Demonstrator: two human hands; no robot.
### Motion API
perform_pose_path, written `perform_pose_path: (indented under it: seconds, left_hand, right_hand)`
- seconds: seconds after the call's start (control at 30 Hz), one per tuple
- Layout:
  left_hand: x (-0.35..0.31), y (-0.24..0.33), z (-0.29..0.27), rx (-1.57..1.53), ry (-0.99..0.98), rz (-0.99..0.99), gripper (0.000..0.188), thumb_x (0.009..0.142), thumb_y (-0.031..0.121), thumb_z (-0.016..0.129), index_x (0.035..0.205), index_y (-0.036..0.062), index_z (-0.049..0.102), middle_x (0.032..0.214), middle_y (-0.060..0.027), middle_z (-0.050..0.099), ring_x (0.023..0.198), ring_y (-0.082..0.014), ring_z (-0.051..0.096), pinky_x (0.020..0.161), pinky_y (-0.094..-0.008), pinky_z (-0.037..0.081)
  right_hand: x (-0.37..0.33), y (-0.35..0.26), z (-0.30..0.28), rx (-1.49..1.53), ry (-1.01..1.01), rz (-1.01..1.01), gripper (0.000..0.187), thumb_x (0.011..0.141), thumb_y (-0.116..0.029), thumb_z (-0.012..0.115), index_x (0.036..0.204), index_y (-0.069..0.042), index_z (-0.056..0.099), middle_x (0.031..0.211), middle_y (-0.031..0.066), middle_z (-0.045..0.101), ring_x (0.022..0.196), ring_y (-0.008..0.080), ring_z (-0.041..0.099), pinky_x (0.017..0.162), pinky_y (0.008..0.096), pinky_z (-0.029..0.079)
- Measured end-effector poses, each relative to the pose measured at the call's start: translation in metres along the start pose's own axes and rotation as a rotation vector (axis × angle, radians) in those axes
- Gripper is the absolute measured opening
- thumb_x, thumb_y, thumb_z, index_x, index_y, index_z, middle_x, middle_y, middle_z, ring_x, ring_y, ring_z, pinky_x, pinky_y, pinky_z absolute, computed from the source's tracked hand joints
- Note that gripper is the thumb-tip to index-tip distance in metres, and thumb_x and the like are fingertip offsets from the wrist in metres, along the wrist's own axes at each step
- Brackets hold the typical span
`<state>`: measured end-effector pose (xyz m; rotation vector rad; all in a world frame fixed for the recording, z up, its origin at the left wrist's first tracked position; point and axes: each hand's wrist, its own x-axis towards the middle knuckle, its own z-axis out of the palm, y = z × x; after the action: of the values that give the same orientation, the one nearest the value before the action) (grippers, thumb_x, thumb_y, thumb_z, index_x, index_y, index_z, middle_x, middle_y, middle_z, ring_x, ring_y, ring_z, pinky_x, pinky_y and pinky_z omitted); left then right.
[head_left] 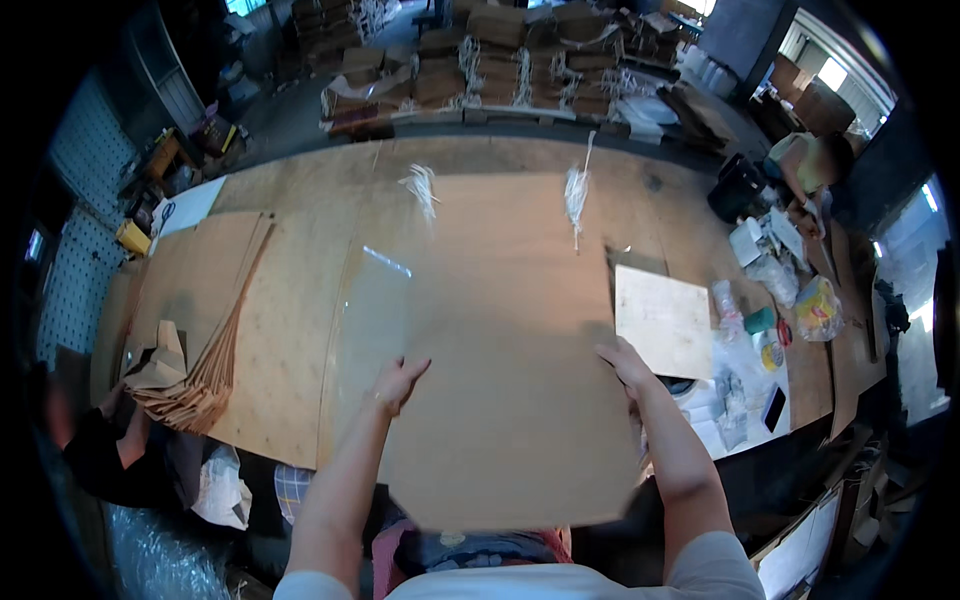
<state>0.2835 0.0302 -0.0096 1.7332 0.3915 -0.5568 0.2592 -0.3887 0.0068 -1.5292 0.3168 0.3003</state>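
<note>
A large flat piece of brown paper point(510, 380) lies in front of me, its two near corners cut at a slant. Its near end reaches past the table's front edge toward my body. My left hand point(401, 382) grips its left edge, the thumb on top and the other fingers mostly hidden. At the right edge my right hand point(627, 366) holds it likewise, with the fingers tucked out of sight. Near the far end lie two bundles of white string, a left bundle point(421, 192) and a right bundle point(575, 200).
Wooden worktable point(285, 320); at left, a fanned stack of brown paper point(200, 375) beside another person's arm point(133, 440). At right are a pale board point(662, 320), tape rolls point(770, 352), a phone point(773, 410) and a dark bin point(737, 188). Another person point(805, 165) works at far right.
</note>
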Motion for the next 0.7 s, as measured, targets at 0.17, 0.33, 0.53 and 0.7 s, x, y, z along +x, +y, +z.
perform_pose_path:
  seconds: [0.17, 0.33, 0.53, 0.7]
  left_hand:
    - [0.046, -0.076, -0.012, -0.413, -0.301, -0.125, 0.064, 0.091, 0.044, 0.05, 0.135, -0.0015, 0.038, 0.129, -0.0144, 0.05, 0.118, -0.0229, 0.049, 0.099, -0.0345, 0.039]
    - [0.009, -0.125, 0.007, -0.419, -0.192, -0.159, 0.059, 0.092, 0.043, 0.047, 0.134, 0.0019, 0.04, 0.129, -0.0118, 0.051, 0.117, -0.0217, 0.05, 0.097, -0.0344, 0.041]
    - [0.017, -0.096, -0.016, -0.259, -0.143, -0.104, 0.058, 0.092, 0.043, 0.046, 0.134, 0.0033, 0.041, 0.129, -0.0107, 0.051, 0.116, -0.0212, 0.052, 0.095, -0.0349, 0.043]
    - [-0.009, -0.116, -0.004, -0.197, -0.143, -0.139, 0.056, 0.092, 0.043, 0.045, 0.133, 0.0045, 0.042, 0.129, -0.0098, 0.052, 0.115, -0.0208, 0.053, 0.094, -0.0353, 0.045]
  right_hand:
    - [-0.001, 0.094, -0.021, 0.339, -0.129, 0.303, 0.042, 0.09, -0.025, 0.052, 0.125, -0.002, 0.048, 0.114, 0.0103, 0.058, 0.098, 0.0186, 0.058, 0.084, 0.0307, 0.048]
    - [-0.034, 0.121, 0.002, 0.83, -0.09, 0.401, 0.053, 0.094, -0.04, 0.044, 0.134, -0.005, 0.041, 0.125, 0.0099, 0.053, 0.112, 0.0213, 0.052, 0.093, 0.0331, 0.044]
    - [-0.012, 0.087, -0.011, 0.177, -0.032, -0.045, 0.052, 0.093, -0.041, 0.044, 0.132, -0.007, 0.042, 0.127, 0.0095, 0.05, 0.112, 0.0205, 0.051, 0.092, 0.0357, 0.044]
    - [-0.021, 0.095, -0.029, 0.089, 0.051, 0.22, 0.06, 0.091, -0.05, 0.044, 0.134, -0.009, 0.041, 0.13, 0.0097, 0.048, 0.116, 0.0217, 0.049, 0.095, 0.0386, 0.041]
